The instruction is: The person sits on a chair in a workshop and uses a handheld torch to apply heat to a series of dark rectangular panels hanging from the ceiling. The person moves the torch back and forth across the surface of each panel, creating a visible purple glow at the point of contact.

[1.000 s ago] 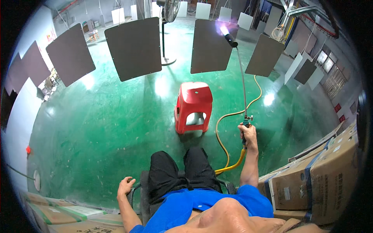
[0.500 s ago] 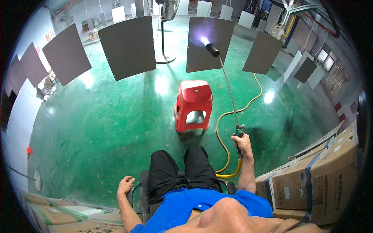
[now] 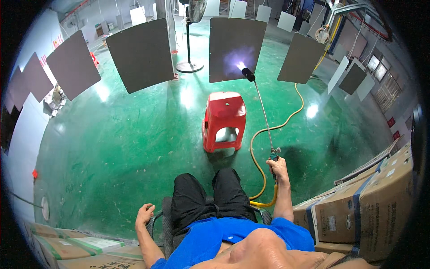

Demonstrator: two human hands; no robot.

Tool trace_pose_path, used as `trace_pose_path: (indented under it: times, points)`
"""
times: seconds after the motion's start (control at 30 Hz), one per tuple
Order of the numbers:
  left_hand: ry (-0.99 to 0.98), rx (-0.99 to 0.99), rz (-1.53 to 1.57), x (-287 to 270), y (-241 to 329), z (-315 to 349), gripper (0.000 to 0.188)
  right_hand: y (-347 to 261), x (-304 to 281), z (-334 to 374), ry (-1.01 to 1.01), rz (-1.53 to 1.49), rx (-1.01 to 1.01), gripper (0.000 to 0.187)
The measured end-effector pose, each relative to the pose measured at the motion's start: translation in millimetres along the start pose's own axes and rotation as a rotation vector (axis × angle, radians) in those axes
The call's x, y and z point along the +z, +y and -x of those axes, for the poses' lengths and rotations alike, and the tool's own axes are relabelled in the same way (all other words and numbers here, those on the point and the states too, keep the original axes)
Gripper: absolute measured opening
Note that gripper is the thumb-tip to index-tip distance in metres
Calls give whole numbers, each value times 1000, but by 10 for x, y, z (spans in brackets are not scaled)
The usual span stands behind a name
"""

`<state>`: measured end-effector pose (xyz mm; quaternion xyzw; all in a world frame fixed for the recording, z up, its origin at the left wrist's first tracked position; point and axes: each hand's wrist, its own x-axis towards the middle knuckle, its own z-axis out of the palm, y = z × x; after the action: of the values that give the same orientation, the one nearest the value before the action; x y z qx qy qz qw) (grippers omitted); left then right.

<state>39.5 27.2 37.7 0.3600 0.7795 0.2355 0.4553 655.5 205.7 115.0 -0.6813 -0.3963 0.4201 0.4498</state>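
My right hand (image 3: 279, 168) is closed around the handle of a gas torch (image 3: 263, 104) with a long thin metal tube and a black burner head. A pale violet flame (image 3: 242, 66) comes from the burner and plays on the lower right part of a hanging dark grey panel (image 3: 226, 42). From the handle a yellow hose (image 3: 258, 179) runs down and then winds away over the floor. On the chair's left armrest (image 3: 152, 223) rests my left hand (image 3: 145, 214), its fingers loosely bent and apart, holding nothing.
A red plastic stool (image 3: 225, 119) stands ahead of my knees. More grey panels (image 3: 141, 56) hang in a row to both sides, with a pedestal fan (image 3: 188, 49) behind them. Cardboard boxes (image 3: 336, 219) are stacked at the right, others (image 3: 76, 246) at the lower left.
The torch's burner head has moved down and slightly right, so the flame plays lower on the panel. The hanging panels have shifted a little left. My left hand stays put.
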Motion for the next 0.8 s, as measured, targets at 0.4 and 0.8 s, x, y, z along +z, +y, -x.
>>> trace_pose_path:
  times: [0.4, 0.8]
  points:
    - [20, 15, -82, 15, 29, 8, 46, -442, 157, -95, 45, -48, -67, 13]
    - [17, 65, -185, 15, 37, -8, 53, -968, 420, -9, -20, -88, -137, 20]
